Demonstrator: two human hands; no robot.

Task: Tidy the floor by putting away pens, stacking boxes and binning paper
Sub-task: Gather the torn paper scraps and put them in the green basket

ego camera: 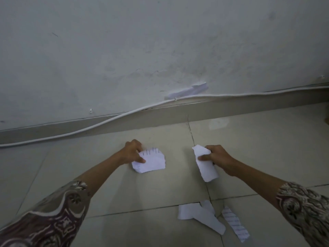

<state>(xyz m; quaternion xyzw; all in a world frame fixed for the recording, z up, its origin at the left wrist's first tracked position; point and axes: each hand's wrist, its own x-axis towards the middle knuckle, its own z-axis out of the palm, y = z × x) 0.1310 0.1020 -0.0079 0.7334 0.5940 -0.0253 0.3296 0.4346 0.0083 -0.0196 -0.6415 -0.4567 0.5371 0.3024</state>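
My left hand (132, 152) pinches a torn white paper piece with handwriting (152, 160), thumb on top, low over the tiled floor (258, 145). My right hand (217, 157) is closed on a long torn strip of white paper (206, 166) that hangs down from the fingers. Several more torn paper strips (201, 215) lie on the floor in front of me, toward the right; one of these, a strip with writing (235, 223), is the rightmost. Another paper scrap (188, 90) leans on the wall above the skirting. No pens or boxes are in view.
A white cable (99, 124) runs along the grey skirting at the base of the pale wall (142, 41). A brown edge of something (327, 120) shows at the far right. My patterned sleeves fill both lower corners.
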